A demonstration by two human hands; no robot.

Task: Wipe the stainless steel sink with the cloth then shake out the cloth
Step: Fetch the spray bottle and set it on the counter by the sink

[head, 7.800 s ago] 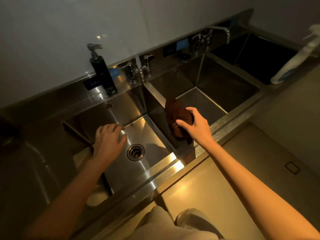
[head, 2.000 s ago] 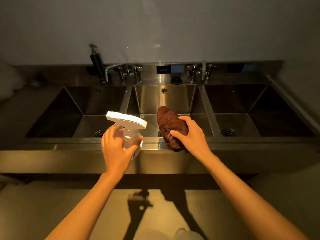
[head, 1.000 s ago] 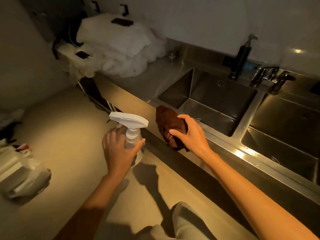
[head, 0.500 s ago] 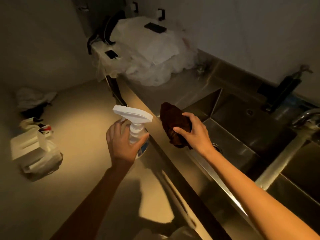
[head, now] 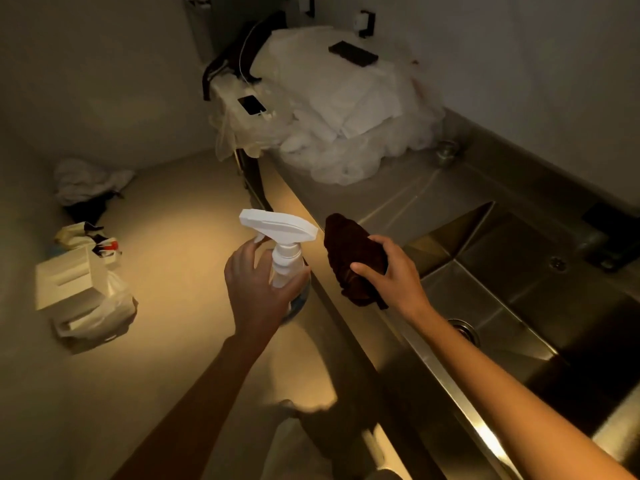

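Stainless steel sink (head: 512, 306): basin at right, drain near front rim. Desk (head: 398, 192): steel surface left of basin, carrying heap of white plastic bags (head: 346, 109). Right hand (head: 394, 275): fingers curled round bunched brown cloth (head: 353, 258), held above sink's front rim. Left hand (head: 256, 289): gripping white spray bottle (head: 282, 244) upright over floor, beside cloth.
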